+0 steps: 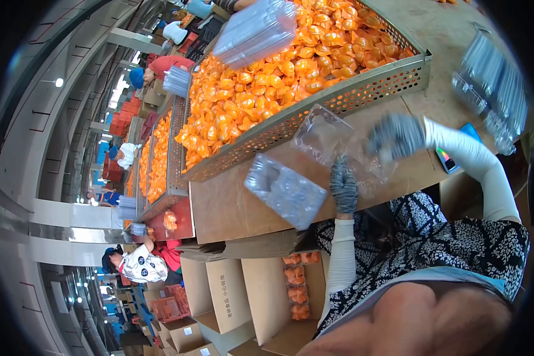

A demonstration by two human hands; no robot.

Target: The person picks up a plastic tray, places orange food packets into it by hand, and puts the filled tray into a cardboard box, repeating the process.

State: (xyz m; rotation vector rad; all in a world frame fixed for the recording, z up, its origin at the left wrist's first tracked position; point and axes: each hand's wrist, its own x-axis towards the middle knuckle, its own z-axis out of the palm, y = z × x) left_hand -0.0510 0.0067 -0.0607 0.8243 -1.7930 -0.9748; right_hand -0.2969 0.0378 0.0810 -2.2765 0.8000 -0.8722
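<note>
In the head view, my left hand (343, 187), in a grey striped knit glove, has its fingers closed at the middle edge of a clear plastic clamshell box (321, 132). The box lies unfolded on the brown table (231, 210), one half toward the bin and the other beneath my right hand. My right hand (397, 137), also gloved, is smeared by motion above that nearer half, and its fingers cannot be made out. Left of my left hand rests a clear moulded plastic tray (286, 191) with several round hollows.
A perforated metal bin (314, 115) heaped with orange-wrapped pieces (267, 89) borders the table, with stacked clear boxes (255, 32) on it. A phone (450, 157) and more stacked boxes (492, 89) lie right. Below stands a carton (261, 291) holding orange packs. Co-workers (142, 264) are at left.
</note>
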